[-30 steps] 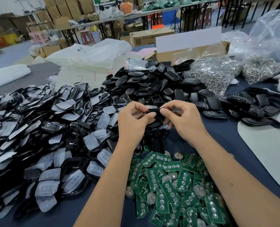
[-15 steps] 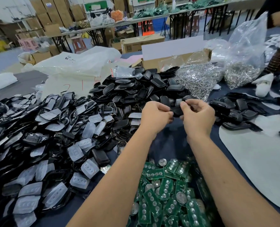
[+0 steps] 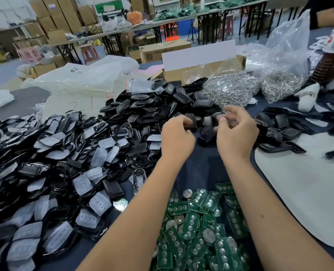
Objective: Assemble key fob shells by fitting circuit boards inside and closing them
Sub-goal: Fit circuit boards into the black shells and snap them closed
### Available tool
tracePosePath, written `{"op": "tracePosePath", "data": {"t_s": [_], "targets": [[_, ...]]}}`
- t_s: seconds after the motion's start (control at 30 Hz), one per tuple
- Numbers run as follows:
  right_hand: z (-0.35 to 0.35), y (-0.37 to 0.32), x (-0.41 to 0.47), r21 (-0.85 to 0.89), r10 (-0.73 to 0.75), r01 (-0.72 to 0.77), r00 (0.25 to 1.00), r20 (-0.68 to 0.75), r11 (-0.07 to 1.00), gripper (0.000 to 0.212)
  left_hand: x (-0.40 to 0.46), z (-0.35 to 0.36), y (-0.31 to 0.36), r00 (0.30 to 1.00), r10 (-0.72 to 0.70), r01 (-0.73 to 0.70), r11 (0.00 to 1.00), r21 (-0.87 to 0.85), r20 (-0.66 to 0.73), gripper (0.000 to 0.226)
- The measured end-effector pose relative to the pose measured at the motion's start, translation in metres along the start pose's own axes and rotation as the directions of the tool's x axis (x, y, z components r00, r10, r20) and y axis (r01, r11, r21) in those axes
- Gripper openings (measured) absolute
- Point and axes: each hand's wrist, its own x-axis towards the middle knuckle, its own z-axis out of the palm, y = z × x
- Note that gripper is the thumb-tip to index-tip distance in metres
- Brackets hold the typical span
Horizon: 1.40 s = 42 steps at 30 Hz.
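Pinching a black fob shell (image 3: 191, 122) with left hand (image 3: 177, 138), long axis running 9-to-3. Right hand (image 3: 235, 132) loose-fingered at 3 o'clock, holding nothing as far as visible. Circuit boards (image 3: 199, 229) piled at 6 o'clock, equally reachable.

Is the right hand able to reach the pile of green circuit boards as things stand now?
Probably yes. The right hand holds nothing clearly visible, and the pile of green circuit boards lies uncovered just below its forearm, nearer the person. Only pulling the hand back seems needed.
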Motion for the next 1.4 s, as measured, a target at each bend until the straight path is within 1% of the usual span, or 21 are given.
{"op": "tracePosePath", "data": {"t_s": [0.1,0.17,0.23,0.3,0.33,0.4,0.47,0.53,0.6,0.67,0.73,0.77,0.8,0.9,1.0,1.03,1.1,1.2,1.27,1.33,1.4], "targets": [[0.003,-0.006,-0.007,0.022,-0.038,0.034,0.975,0.218,0.999,0.023,-0.003,-0.014,-0.011,0.998,-0.029,0.027,0.999,-0.027,-0.062,0.027],[0.003,-0.009,-0.012,0.024,-0.057,0.052,0.926,0.373,0.998,0.015,-0.004,-0.021,-0.02,0.994,-0.014,0.021,0.998,0.062,-0.111,0.027],[0.005,-0.012,-0.017,0.006,-0.108,0.125,0.835,0.54,0.992,0.012,-0.003,-0.028,-0.029,0.99,-0.009,0.037,0.979,0.2,-0.142,0.025],[0.006,-0.013,-0.021,-0.019,-0.145,0.215,0.719,0.68,0.976,0.014,0.001,-0.034,-0.037,0.994,-0.004,0.039,0.948,0.315,-0.111,0.027],[0.007,-0.013,-0.022,-0.034,-0.143,0.248,0.66,0.737,0.968,0.015,0.003,-0.037,-0.041,0.996,-0.005,0.036,0.938,0.346,-0.088,0.028],[0.008,-0.014,-0.025,-0.07,-0.094,0.27,0.547,0.832,0.96,0.015,0.008,-0.041,-0.045,0.998,-0.011,0.031,0.942,0.336,-0.06,0.024],[0.01,-0.014,-0.027,-0.116,-0.027,0.276,0.465,0.885,0.954,0.012,0.01,-0.044,-0.047,0.997,-0.043,0.059,0.961,0.271,-0.063,0.017],[0.011,-0.014,-0.026,-0.157,0.013,0.299,0.433,0.901,0.941,0.012,0.012,-0.046,-0.047,0.994,-0.088,0.102,0.962,0.252,-0.067,0.018],[0.009,-0.017,-0.023,-0.175,0.054,0.285,0.386,0.921,0.942,0.016,0.014,-0.047,-0.047,0.992,-0.116,0.125,0.953,0.276,-0.05,0.018],[0.003,-0.02,-0.019,-0.201,0.116,0.279,0.292,0.949,0.939,0.018,0.015,-0.047,-0.047,0.991,-0.128,0.134,0.953,0.271,-0.04,0.018],[-0.001,-0.025,-0.017,-0.223,0.172,0.303,0.187,0.967,0.927,0.02,0.017,-0.048,-0.046,0.993,-0.097,0.112,0.962,0.249,-0.072,0.023],[0.0,-0.028,-0.018,-0.226,0.182,0.329,0.16,0.97,0.917,0.022,0.019,-0.049,-0.044,0.994,-0.073,0.092,0.964,0.25,-0.082,0.026],[0.001,-0.03,-0.021,-0.226,0.179,0.357,0.161,0.971,0.906,0.025,0.021,-0.049,-0.042,0.996,-0.054,0.071,0.962,0.264,-0.071,0.03],[0.008,-0.036,-0.032,-0.226,0.134,0.408,0.242,0.961,0.885,0.037,0.026,-0.049,-0.038,0.997,-0.072,0.055,0.942,0.332,0.04,0.046],[0.011,-0.04,-0.04,-0.215,0.106,0.436,0.26,0.96,0.874,0.042,0.024,-0.045,-0.037,0.993,-0.096,0.062,0.926,0.372,0.071,0.05],[0.01,-0.041,-0.039,-0.215,0.114,0.438,0.246,0.963,0.873,0.041,0.023,-0.044,-0.037,0.994,-0.091,0.062,0.922,0.382,0.06,0.049],[0.008,-0.042,-0.037,-0.202,0.137,0.44,0.175,0.975,0.875,0.037,0.021,-0.045,-0.038,0.996,-0.08,0.065,0.919,0.39,0.024,0.043],[0.007,-0.044,-0.038,-0.162,0.149,0.448,0.066,0.987,0.879,0.032,0.02,-0.051,-0.042,0.997,-0.069,0.076,0.944,0.32,-0.033,0.02],[0.009,-0.045,-0.04,-0.146,0.143,0.456,0.041,0.989,0.878,0.034,0.02,-0.057,-0.044,0.993,-0.07,0.09,0.966,0.244,-0.09,0.009],[0.009,-0.045,-0.041,-0.143,0.143,0.461,0.036,0.989,0.876,0.034,0.018,-0.061,-0.043,0.983,-0.075,0.103,0.98,0.17,-0.167,0.013],[0.011,-0.045,-0.043,-0.147,0.149,0.457,0.032,0.988,0.877,0.037,0.013,-0.064,-0.042,0.972,-0.105,0.125,0.989,0.083,-0.211,0.019]]}}
